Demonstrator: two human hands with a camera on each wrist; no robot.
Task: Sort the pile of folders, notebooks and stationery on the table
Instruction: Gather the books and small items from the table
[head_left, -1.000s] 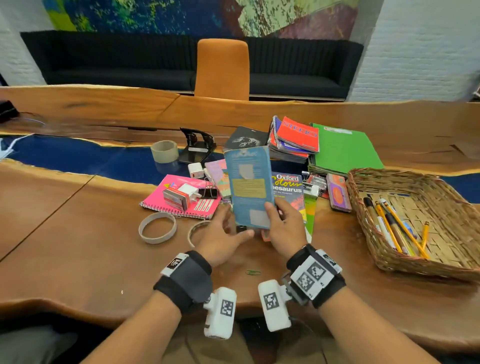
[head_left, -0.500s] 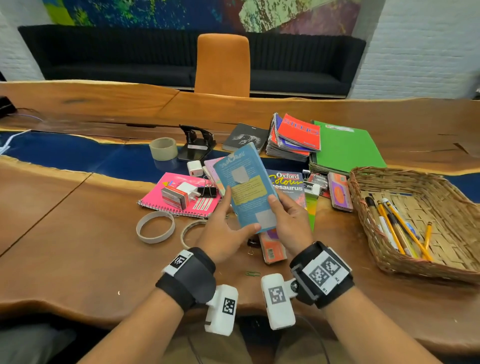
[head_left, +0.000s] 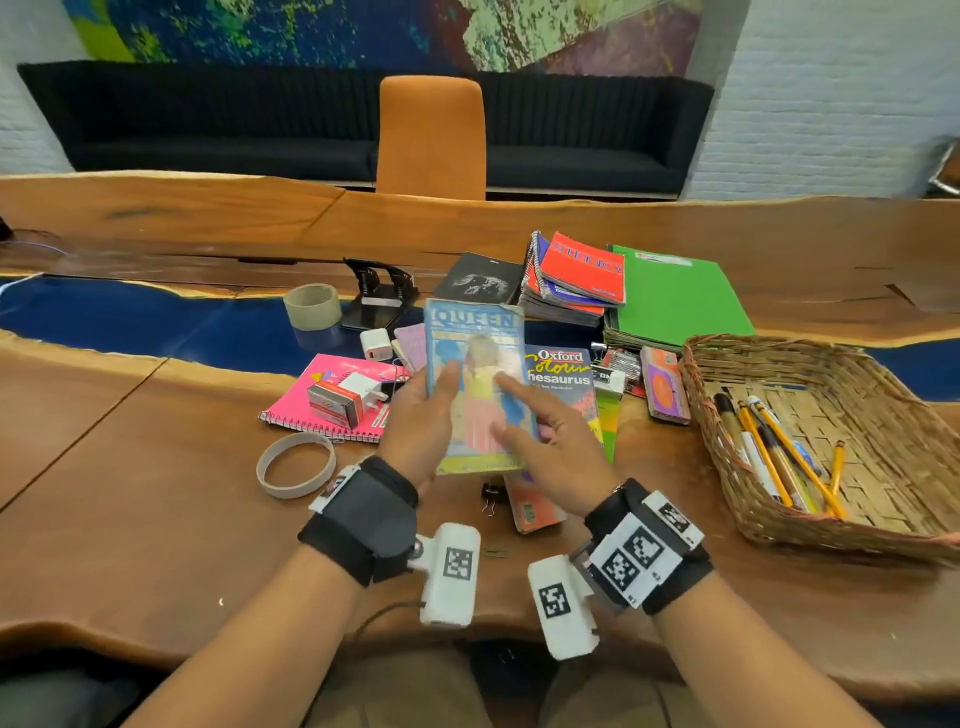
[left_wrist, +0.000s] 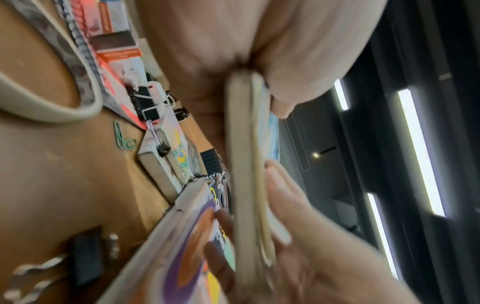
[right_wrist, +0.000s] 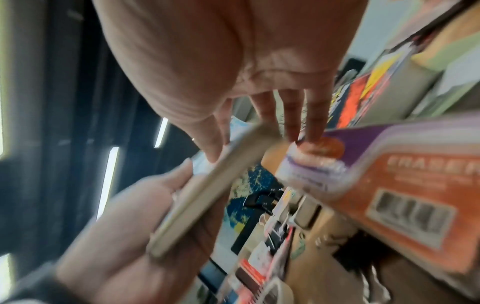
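- Wooden counter (head_left: 156, 519) with a blue band is running across the head view, carrying a wicker basket (head_left: 883, 525) of pencils, a green folder (head_left: 675, 301), a pink notebook (head_left: 322, 395) and an Oxford thesaurus (head_left: 563, 374). A pale blue paperback (head_left: 475, 353) is being held above the pile, cover up; the left hand (head_left: 421, 431) is gripping its left edge, thumb on the cover, while the right hand (head_left: 550, 441) is resting straight fingers on it.
- Left wrist view, blurred, is showing the paperback (left_wrist: 241, 164) edge-on, thumb pinching it.
- Right wrist view is showing spread right fingers (right_wrist: 293, 115) near an orange-backed book (right_wrist: 389, 185).
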